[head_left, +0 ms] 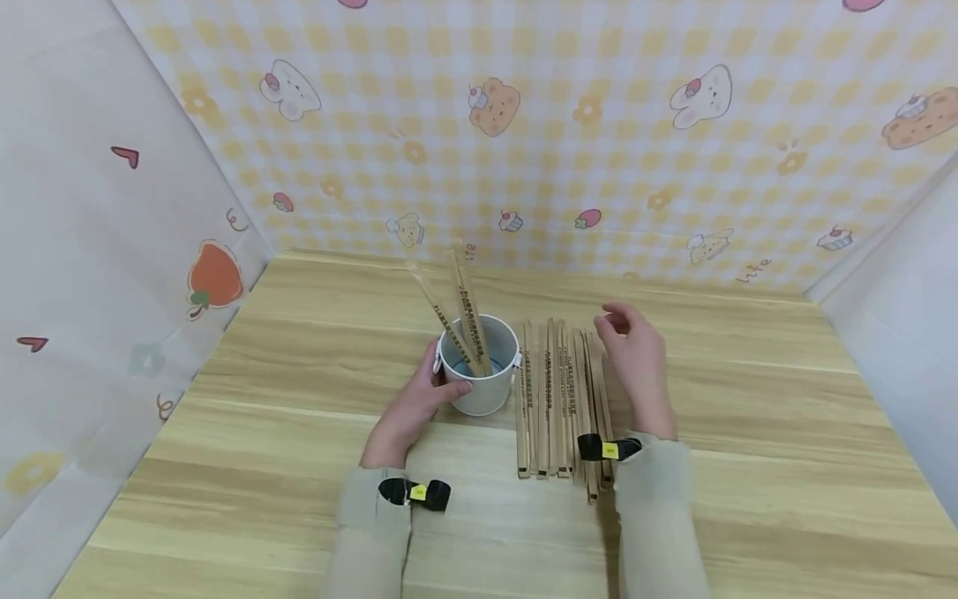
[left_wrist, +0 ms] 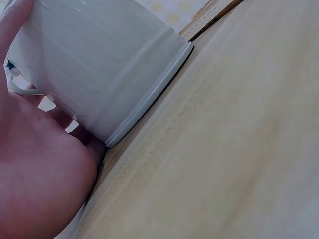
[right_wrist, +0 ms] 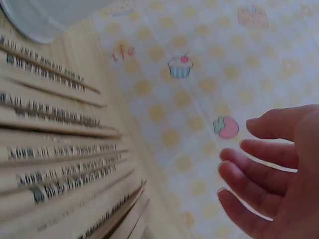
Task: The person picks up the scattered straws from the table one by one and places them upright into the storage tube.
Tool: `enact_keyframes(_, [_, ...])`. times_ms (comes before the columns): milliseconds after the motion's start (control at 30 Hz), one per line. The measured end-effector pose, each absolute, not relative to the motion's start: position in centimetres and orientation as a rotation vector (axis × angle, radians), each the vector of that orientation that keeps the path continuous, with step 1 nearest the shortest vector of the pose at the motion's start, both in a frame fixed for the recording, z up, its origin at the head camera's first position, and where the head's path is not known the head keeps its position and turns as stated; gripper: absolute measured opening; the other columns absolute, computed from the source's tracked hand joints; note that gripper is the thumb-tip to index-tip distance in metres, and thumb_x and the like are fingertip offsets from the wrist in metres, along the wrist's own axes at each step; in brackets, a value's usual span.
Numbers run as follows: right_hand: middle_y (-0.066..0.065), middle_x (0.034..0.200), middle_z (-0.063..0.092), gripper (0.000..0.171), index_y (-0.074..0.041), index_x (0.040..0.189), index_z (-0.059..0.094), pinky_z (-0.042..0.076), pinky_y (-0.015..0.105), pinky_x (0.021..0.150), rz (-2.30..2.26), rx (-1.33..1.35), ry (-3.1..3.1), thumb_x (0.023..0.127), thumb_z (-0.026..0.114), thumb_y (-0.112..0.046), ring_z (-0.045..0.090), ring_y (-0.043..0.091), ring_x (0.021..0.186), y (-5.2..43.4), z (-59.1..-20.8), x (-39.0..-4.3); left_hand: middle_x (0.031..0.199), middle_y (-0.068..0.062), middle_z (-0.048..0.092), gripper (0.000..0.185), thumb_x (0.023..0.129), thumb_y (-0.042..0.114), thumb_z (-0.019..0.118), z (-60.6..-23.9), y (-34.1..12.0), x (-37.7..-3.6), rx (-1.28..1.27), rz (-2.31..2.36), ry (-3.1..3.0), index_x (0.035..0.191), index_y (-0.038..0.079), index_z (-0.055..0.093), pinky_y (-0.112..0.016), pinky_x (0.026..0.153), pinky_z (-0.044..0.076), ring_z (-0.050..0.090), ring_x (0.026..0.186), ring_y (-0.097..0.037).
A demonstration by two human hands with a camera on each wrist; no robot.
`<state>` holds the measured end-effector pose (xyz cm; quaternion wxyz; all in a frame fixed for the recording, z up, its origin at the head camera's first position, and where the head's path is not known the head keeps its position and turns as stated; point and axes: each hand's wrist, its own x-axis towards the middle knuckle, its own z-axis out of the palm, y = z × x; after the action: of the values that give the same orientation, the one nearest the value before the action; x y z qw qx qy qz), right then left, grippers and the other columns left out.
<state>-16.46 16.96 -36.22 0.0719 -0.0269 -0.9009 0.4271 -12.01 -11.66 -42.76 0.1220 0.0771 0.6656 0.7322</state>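
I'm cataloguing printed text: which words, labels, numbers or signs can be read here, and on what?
"life": on the checked backdrop, low at the right in the head view.
"ife", probably from "life": same backdrop, in the right wrist view.
Too small or blurred to read: print on the slim brown sticks and yellow wristband labels.

Head view's looking bright and pretty even, with the tabletop (head_left: 501, 524) showing a pale sheen on the near side and a dark shadow hugging the left edge of the right sleeve (head_left: 659, 516). Left wrist's running dimmer: tiny highlights are glinting on the white bucket (left_wrist: 99, 64), wood grain's smearing. Right wrist's looking hazy, lettering on the wrapped sticks (right_wrist: 60, 151) going soft.
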Motion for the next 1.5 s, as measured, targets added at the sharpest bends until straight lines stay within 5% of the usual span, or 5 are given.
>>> enact_keyframes(333, [0.017,0.115,0.054,0.044,-0.003,0.125,0.047,0.042,0.046,0.083,1.234,-0.121,-2.921,0.093,0.042,-0.031,0.051,0.032,0.103,18.9,-37.8,-17.1,0.144,0.001,0.018,0.082,0.075,0.023,0.070,-42.7,-11.8,-12.2,0.203,2.128,1.957,0.138,0.035,0.019,-0.038,0.105,0.017,0.017,0.132,-0.019])
enact_keyframes(933, [0.015,0.102,0.056,0.057,0.003,0.130,0.038,0.043,0.044,0.079,1.123,-0.096,-3.143,0.081,0.058,-0.016,0.052,0.028,0.090,18.1,-39.8,-17.1,0.145,0.001,0.017,0.081,0.078,0.015,0.067,-42.3,-11.7,-12.3,0.223,2.145,1.905,0.140,0.031,0.018,-0.036,0.105,0.016,0.016,0.131,-0.016])
enact_keyframes(1200, [0.019,0.108,0.056,0.044,0.004,0.118,0.049,0.044,0.044,0.078,1.115,-0.121,-3.175,0.083,0.056,-0.021,0.053,0.030,0.093,18.1,-39.7,-16.7,0.145,0.000,0.016,0.081,0.079,0.012,0.066,-42.4,-11.6,-12.4,0.225,2.121,1.914,0.140,0.029,0.016,-0.035,0.105,0.016,0.015,0.131,-0.015])
enact_keyframes(1500, [0.014,0.093,0.060,0.027,-0.001,0.100,0.057,0.046,0.031,0.058,1.123,-0.203,-3.223,0.085,0.052,-0.023,0.056,0.021,0.068,18.4,-39.5,-16.7,0.143,0.003,0.019,0.080,0.077,0.018,0.068,-43.2,-11.7,-12.4,0.245,2.160,1.914,0.138,0.034,0.020,-0.037,0.106,0.015,0.017,0.131,-0.014])
